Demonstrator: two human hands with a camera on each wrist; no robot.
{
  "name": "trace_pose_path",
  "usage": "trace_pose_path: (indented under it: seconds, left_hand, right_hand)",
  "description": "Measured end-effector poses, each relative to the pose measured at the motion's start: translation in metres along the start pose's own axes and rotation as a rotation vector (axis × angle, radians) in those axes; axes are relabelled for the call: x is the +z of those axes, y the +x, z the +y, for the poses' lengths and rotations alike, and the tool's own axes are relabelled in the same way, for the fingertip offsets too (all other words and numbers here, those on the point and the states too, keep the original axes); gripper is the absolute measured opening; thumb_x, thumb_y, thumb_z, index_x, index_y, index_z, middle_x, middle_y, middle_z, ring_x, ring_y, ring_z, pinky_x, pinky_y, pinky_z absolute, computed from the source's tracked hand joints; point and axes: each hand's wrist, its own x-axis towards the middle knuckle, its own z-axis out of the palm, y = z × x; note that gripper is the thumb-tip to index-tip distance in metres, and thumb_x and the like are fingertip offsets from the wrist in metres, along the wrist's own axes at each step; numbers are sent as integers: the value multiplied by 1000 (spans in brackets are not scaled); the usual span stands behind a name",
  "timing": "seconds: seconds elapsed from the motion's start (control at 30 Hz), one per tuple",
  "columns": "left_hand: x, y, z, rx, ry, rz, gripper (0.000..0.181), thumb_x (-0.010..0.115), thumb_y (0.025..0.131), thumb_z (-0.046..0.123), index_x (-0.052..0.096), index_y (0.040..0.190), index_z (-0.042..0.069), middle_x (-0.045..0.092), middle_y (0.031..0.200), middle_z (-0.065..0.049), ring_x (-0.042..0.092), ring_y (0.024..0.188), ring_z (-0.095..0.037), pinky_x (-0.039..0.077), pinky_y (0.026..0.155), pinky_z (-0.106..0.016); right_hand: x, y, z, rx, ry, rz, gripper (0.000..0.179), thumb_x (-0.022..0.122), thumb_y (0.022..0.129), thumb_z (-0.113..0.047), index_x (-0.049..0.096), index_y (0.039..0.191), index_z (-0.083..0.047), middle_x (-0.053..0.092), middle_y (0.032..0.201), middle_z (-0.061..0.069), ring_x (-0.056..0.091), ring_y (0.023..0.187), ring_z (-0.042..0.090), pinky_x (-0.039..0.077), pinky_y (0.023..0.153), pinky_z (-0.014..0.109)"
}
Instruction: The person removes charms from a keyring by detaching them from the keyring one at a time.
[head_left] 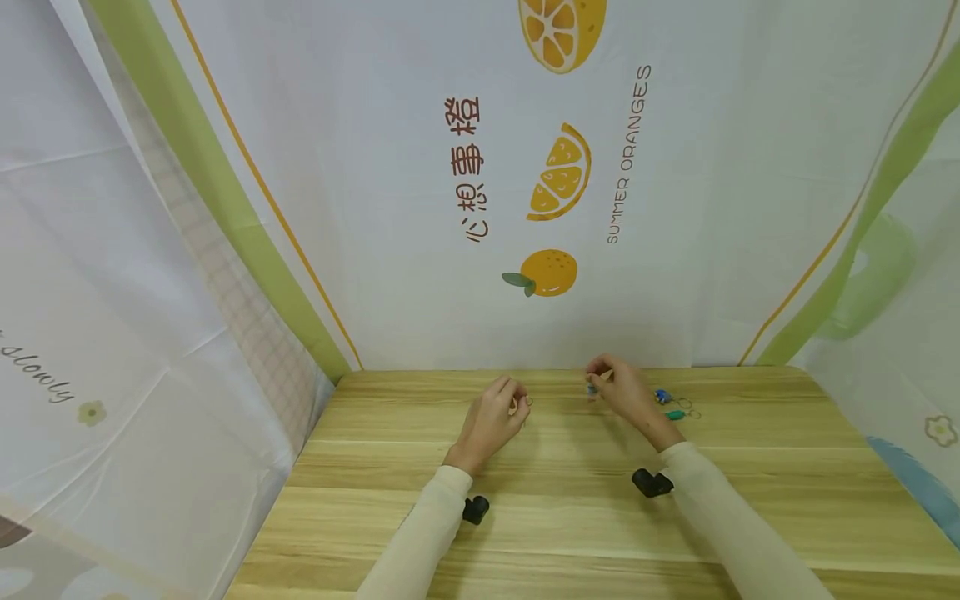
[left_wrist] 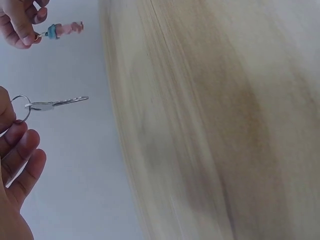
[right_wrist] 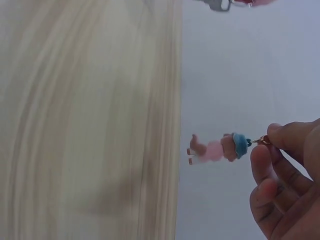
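Observation:
Between thumb and finger, my left hand (head_left: 492,419) pinches a metal key ring (left_wrist: 22,119). A silver key (left_wrist: 57,102) hangs from that ring, off the tabletop. My right hand (head_left: 622,392) pinches the gold clasp (right_wrist: 261,140) of a small figurine charm (right_wrist: 215,150), which has a teal top and a pink body. The charm dangles in the air near the table's far edge. In the head view the two hands are apart, and the key itself is hard to make out there.
Right of my right hand lie a blue charm with a ring (head_left: 663,397) and a green charm with a ring (head_left: 675,414) on the wooden table (head_left: 555,533). A white cloth with printed oranges (head_left: 405,208) hangs behind the table's far edge. Black wrist devices (head_left: 651,482) sit under the sleeves.

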Motion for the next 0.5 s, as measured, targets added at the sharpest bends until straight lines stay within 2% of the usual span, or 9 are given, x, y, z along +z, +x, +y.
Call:
trace_pose_path:
  seconds: [0.17,0.33,0.5]
  left_hand:
    - [0,-1,0,-13,7,-12,7,73,97,4,69,95,9,66,89,-2,63,74,-11,51,61,-17]
    - [-1,-1,-1,-14,13,-14,7,73,97,5,69,95,9,66,88,-1,64,74,-11,51,61,-16]
    - [0,-1,-3,-13,19,-12,7,74,97,5,69,95,9,65,88,0,63,73,-10,50,61,-15]
  right_hand:
    - [-9,4,7,22,-35,18,14,67,106,-13,71,114,-2,72,111,16,62,75,19,50,62,29]
    - [-17,7,14,9,-57,40,15,67,105,-12,72,115,-1,74,111,18,71,79,29,54,63,29]
    - [-24,9,18,19,-92,46,14,68,105,-13,73,114,-3,75,111,18,72,79,26,54,64,31]
